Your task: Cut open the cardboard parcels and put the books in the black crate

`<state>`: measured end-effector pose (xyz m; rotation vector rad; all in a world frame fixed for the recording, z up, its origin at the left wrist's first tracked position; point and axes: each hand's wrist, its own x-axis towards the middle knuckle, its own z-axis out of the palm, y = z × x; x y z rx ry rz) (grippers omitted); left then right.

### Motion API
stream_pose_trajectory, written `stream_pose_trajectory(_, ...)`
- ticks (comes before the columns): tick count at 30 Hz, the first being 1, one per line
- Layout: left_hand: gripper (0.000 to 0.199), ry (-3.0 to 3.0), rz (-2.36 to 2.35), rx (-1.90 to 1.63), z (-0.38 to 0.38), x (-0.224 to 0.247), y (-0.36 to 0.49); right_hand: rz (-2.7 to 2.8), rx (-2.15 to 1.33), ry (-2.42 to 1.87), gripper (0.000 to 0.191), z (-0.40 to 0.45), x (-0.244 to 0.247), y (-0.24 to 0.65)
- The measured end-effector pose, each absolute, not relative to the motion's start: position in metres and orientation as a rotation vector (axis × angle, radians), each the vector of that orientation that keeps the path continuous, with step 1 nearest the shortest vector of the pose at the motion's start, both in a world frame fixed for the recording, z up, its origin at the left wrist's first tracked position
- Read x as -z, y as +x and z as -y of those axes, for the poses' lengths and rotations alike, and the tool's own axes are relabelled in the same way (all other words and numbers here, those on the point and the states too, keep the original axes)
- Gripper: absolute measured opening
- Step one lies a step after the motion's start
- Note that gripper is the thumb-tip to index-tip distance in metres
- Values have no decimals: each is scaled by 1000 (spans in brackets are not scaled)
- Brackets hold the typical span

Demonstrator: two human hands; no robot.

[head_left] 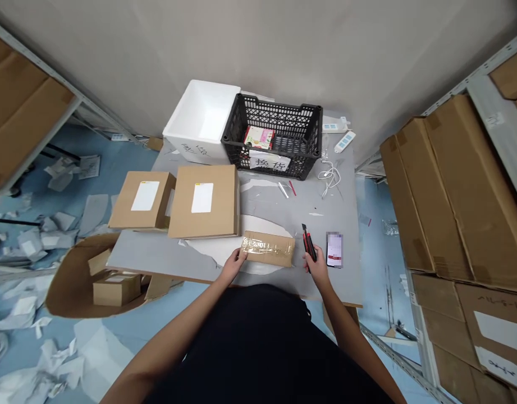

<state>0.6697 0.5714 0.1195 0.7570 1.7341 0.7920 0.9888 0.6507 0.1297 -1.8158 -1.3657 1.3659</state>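
Pkg (269, 248) nr tbl edge (191, 278) (cutter (307, 241) apart).

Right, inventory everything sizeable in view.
Table: 1, grey, centre
Parcel: 1, brown, table front
Cutter: 1, black-red, right hand
Phone: 1, pink-screened, table right
Boxes: 2, brown, table left
Tub: 1, white, table back
Crate: 1, black, beside tub
Power strips: 2, white, table back
Racks: 2, grey, both sides
Cartons: several, brown, racks
Open carton: 1, brown, left floor
Scraps: many, white, floor
Left hand: 1, bare, on parcel
Right hand: 1, bare, gripping cutter

Black crate (298, 163) beside white tub (199, 150)
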Motion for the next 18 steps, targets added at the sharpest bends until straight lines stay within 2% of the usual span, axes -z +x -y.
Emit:
stream_pose_trajectory(2,56,739,-1720,-830,-570,-119,671,1620,-1345,-1719,62,-652,-152,985)
stream_pose_trajectory(7,52,743,-1642,-939,-565,-111,669,2403,-1179,-1270,57,-663,-192,957)
stream_pose_trajectory(12,50,692,-1684,-965,-561,-98,673,2844,-1115,-1039,60,-673,-196,918)
stream_pose_trajectory(18,51,660,-1699,-1007,-560,-93,678,3034,-1024,-885,57,-686,-189,886)
